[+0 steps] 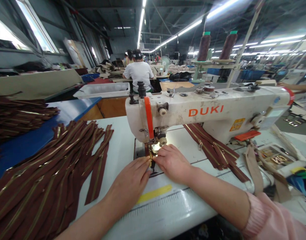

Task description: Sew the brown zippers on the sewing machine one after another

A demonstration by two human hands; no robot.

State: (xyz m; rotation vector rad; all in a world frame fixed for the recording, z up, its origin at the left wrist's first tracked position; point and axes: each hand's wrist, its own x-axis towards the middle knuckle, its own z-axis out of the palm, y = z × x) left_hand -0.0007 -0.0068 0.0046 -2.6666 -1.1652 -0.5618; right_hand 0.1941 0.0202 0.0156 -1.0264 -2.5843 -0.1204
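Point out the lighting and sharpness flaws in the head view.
Head view: glaring glow under the sewing machine; ceiling tubes and left windows blown out; soft sheen on the white tabletop; far-left zippers smeared; background soft; edges stretched.

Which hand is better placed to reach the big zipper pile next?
Left, most likely: the big zipper pile lies on the left hand's side, while the right hand is farther across at the sewing machine.
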